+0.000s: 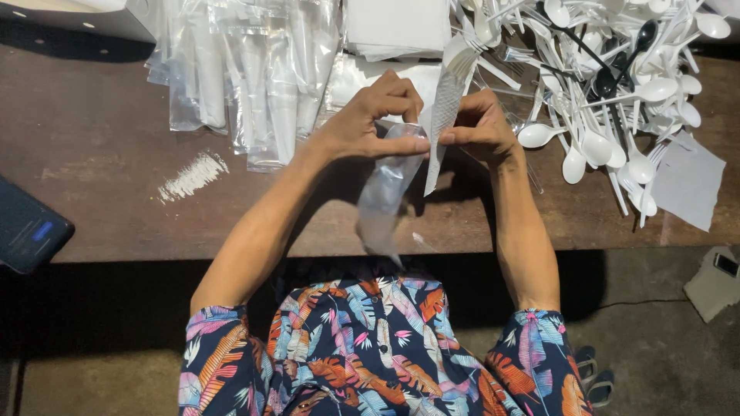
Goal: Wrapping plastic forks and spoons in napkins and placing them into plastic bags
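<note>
One clear plastic sleeve (383, 192) hangs above the bench (116, 154) edge, its mouth pinched shut between the left hand (370, 115) fingers. The right hand (482, 123) fingers are clamped on one folded white napkin (443, 123) and a white plastic fork (462, 58). Behind lie a stack of clear sleeves (247, 69) and a heap of white spoons (609, 100), too many to count, plus two black spoons (624, 58). One phone (27, 227) sits far left.

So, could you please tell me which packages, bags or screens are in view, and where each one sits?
Clear plastic sleeve: slim, held between left hand and right hand.
Pile of clear bags: far side of table, left of centre.
Phone: dark, lit screen, table's left edge.
Second phone: small, on the floor at right.
</note>
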